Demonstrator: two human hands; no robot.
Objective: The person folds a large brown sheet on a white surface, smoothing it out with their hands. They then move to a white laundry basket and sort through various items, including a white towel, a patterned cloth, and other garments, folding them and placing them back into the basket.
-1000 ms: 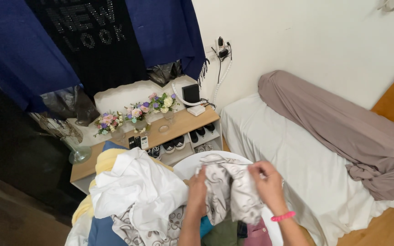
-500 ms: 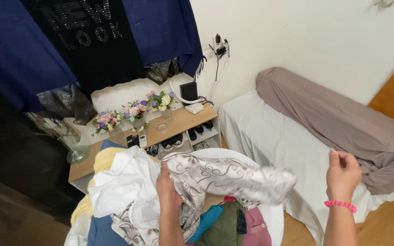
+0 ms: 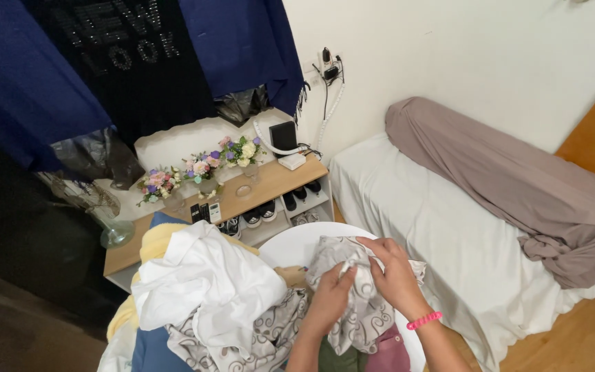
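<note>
At the far left a clear glass vase (image 3: 108,220) stands on the end of a low light-wood shelf unit (image 3: 280,180), with three small bunches of pastel artificial flowers (image 3: 201,169) along its top and pairs of dark shoes (image 3: 259,218) in the open compartments below. In front of it a crumpled white cotton garment (image 3: 204,286) lies on top of a heap of laundry, over a yellow cloth (image 3: 156,241) and a blue one (image 3: 151,351).

Just right of that heap the person's left hand (image 3: 330,297) comes up from the bottom edge, forearm nearly upright, fingers curled and pinching a fold of the grey-and-white swirl-patterned fabric (image 3: 352,303). The right hand (image 3: 394,275), with a pink band (image 3: 424,319) at the wrist, comes in from the lower right and lies over the same fabric, fingers bent and closed on it, touching the left hand. The bunched fabric is held between both hands above a round white table (image 3: 297,242).

Further right, a bed with a white sheet (image 3: 442,234) carries a long taupe blanket (image 3: 518,182) draped along the wall.
</note>
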